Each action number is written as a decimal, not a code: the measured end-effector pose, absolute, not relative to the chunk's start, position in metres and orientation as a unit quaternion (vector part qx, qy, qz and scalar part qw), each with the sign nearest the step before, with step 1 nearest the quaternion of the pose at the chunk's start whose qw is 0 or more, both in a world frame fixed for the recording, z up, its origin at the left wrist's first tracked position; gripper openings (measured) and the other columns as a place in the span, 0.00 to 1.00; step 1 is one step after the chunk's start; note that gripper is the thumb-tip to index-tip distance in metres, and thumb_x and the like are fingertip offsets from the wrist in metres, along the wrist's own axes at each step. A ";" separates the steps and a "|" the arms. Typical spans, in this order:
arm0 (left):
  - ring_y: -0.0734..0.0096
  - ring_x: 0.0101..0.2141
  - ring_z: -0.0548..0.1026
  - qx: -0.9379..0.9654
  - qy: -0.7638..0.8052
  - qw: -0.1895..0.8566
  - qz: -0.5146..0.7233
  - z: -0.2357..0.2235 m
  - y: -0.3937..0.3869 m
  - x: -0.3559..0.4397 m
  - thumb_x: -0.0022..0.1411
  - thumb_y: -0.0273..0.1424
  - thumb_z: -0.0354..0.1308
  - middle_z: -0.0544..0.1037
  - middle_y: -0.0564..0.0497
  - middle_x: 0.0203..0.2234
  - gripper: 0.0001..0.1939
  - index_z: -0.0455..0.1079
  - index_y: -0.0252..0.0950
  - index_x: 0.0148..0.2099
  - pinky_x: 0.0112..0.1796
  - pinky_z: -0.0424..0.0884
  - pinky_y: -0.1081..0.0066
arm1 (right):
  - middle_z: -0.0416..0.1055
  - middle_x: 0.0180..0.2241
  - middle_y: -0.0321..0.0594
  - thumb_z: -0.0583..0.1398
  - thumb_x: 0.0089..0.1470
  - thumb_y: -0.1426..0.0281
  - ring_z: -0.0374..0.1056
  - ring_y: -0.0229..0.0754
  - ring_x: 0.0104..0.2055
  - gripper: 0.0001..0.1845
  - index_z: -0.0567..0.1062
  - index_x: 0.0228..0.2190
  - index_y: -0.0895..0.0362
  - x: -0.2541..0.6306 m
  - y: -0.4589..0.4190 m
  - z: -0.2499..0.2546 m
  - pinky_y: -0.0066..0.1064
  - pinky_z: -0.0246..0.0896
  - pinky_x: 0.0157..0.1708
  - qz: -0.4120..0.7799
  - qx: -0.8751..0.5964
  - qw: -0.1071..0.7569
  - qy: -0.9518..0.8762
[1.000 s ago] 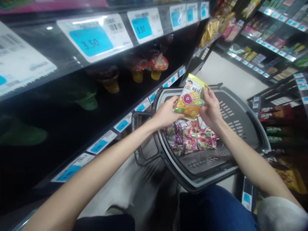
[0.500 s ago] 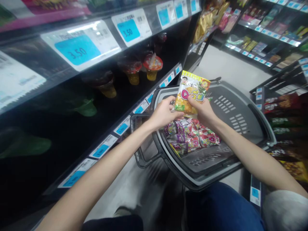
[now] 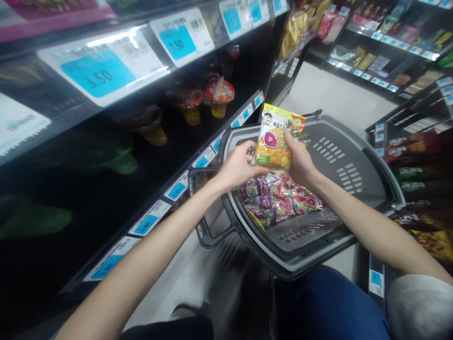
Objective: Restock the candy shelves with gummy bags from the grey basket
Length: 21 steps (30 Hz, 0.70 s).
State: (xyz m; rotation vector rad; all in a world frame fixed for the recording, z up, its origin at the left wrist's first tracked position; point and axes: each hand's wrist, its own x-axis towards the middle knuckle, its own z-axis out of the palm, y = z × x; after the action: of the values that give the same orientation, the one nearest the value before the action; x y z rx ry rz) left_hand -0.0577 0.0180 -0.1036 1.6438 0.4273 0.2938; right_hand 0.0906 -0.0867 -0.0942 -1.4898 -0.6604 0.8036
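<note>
A yellow and white bag of gummy candy [image 3: 273,141] is held upright above the shopping basket. My right hand [image 3: 300,158] grips its right side, thumb over the printed front. At the lower left edge, my left hand [image 3: 242,165] has its fingers curled against the bag and its thumb along the bottom; part of its grip is hidden. Below lie several pink and purple candy bags [image 3: 283,200], heaped on the left side of the grey basket [image 3: 300,231].
To the left runs a dark shelf with price tags [image 3: 177,189] and jelly cups [image 3: 219,97]. Packaged snacks [image 3: 417,182] are stacked at the right. Pale floor [image 3: 314,89] shows beyond the basket, with more shelving [image 3: 382,52] behind. My knee [image 3: 329,302] is close under the basket.
The right thumb has slid from the middle of the candy bag toward its right edge, uncovering more of the front. The bag has turned slightly more upright. The view has shifted a little.
</note>
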 end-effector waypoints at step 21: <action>0.60 0.39 0.80 0.730 0.164 0.626 0.219 -0.110 0.018 -0.054 0.48 0.27 0.70 0.80 0.46 0.37 0.26 0.67 0.36 0.50 0.44 0.76 0.58 | 0.79 0.43 0.43 0.61 0.54 0.42 0.74 0.54 0.51 0.36 0.73 0.55 0.50 0.093 -0.087 -0.097 0.51 0.71 0.53 0.373 -0.584 0.665 -0.278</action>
State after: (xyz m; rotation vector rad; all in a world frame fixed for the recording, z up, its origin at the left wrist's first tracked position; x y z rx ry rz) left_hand -0.0541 0.0176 -0.1096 1.6745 0.3762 0.5022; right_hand 0.0932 -0.0865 -0.0968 -1.3188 -0.6289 0.8424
